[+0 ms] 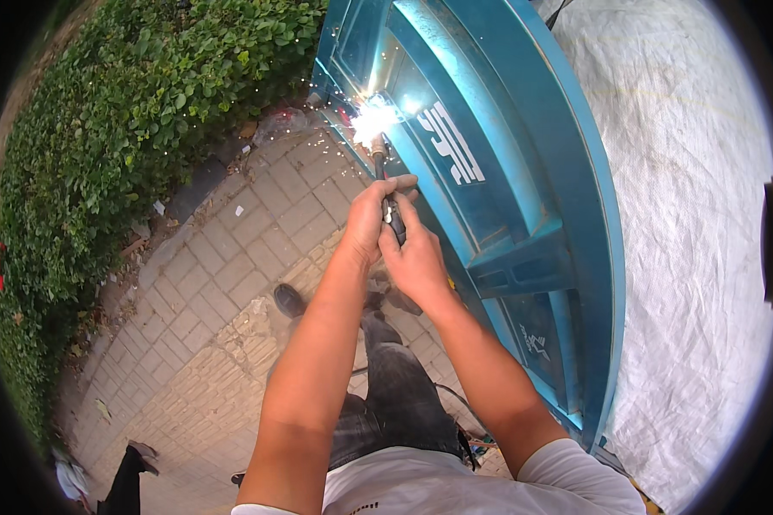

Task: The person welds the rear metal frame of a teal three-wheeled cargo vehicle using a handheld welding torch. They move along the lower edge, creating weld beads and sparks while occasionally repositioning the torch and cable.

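Both my hands are closed around a black welding torch with a copper-coloured nozzle. My left hand grips its front part, fingers wrapped over the top. Just behind, my right hand holds the handle. At the torch's tip burns a bright white arc with sparks flying out, against the left edge of a blue metal panel, which looks like part of a vehicle body. Glare hides the exact spot under the arc. White markings stand on the panel near the arc.
A green hedge runs along the left, beside brick paving. White sheeting lies right of the panel. A cable trails by my legs. At lower left, another person's dark-clothed leg shows.
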`<state>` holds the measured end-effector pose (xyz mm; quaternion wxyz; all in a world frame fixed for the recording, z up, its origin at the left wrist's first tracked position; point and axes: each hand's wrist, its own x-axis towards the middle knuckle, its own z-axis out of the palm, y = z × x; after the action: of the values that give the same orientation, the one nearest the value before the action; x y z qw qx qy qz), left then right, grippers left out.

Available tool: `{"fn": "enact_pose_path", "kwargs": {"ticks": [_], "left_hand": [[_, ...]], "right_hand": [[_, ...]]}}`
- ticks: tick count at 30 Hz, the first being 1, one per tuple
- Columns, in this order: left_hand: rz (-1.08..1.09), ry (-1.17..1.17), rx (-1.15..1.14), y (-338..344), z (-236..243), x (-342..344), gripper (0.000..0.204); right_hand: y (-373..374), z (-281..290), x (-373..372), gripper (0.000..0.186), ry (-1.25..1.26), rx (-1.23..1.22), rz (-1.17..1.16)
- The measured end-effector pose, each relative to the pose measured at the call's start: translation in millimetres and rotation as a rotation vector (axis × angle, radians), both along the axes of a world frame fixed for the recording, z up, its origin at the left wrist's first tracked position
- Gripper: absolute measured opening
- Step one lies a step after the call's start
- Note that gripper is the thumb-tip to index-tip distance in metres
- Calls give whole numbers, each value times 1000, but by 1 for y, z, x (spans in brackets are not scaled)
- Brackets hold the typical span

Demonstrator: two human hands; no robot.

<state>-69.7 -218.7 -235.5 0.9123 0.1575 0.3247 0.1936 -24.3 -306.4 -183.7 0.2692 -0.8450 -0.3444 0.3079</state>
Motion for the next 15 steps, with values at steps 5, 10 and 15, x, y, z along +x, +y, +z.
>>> {"fn": "enact_pose_path", "kwargs": {"ticks": [5,10,15], "left_hand": [[2,2,-12,0,-3,0,47],[-2,-2,-13,0,-3,0,47],[3,4,12,-1,-1,0,46]], "right_hand": [[0,1,-1,58,-3,4,1],[1,5,-1,59,15,-7,0],[1,6,1,60,23,-17,7]]}}
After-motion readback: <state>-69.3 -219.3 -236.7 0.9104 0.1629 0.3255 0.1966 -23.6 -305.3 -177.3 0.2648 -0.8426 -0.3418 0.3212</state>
